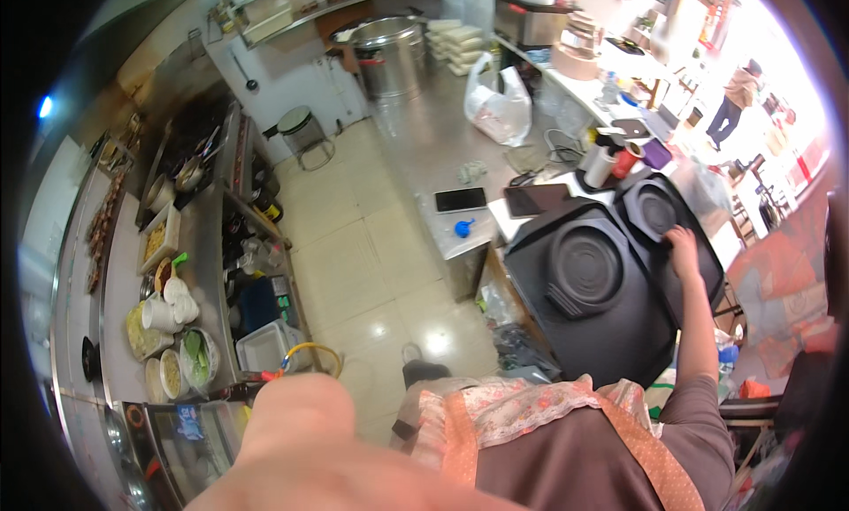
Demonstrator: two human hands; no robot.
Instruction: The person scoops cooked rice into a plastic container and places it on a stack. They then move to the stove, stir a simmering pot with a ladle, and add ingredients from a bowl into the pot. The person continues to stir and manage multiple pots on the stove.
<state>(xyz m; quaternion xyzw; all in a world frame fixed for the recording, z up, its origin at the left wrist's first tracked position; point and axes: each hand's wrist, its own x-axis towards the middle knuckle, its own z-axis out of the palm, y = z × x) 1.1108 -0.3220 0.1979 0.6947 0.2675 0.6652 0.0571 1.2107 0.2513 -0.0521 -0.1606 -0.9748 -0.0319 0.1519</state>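
My right hand (682,247) reaches out at the right, its fingers curled on the edge of a black octagonal plate (651,209). That plate lies on a black tray (706,275). Beside it, a larger black tray (597,348) bears another black octagonal plate (587,267) with a round centre. My left hand (298,418) seems to be the large blurred shape close to the camera at the bottom; its fingers cannot be made out. Behind the trays lie a dark tablet (537,199), a black phone (460,200) and a blue object (463,228).
A steel counter (424,136) bears a large steel pot (388,56) and a white plastic bag (499,106). Across the tiled floor (358,245), a cooking counter holds bowls of food (197,358). A stool (296,123) stands near the wall. A person (733,103) is at the far right.
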